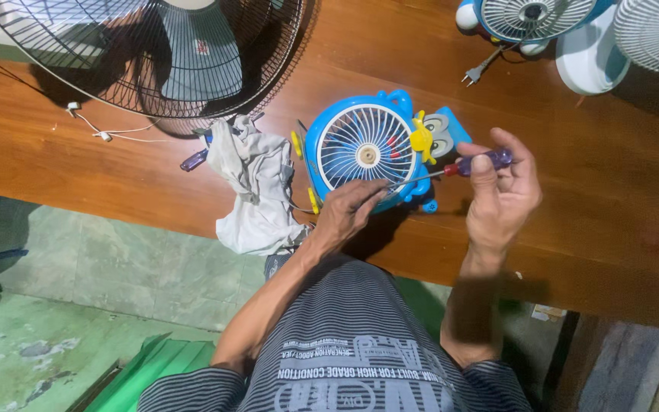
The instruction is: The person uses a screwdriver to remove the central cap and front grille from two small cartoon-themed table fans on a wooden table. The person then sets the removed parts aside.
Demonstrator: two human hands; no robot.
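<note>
Fingers (360, 194) of the left hand (345, 214) are pressed against the small round blue plastic fan (368, 152), which lies on the brown wooden worktop (589, 198). A purple-handled screwdriver (463, 165) is gripped by the right hand (497, 198), its tip at the grille.

The single head camera is looking steeply down from above the person's chest, facing forward over the tabletop (192, 175). It is sitting near, with the right hand (499, 194) centre-right in view.
</note>
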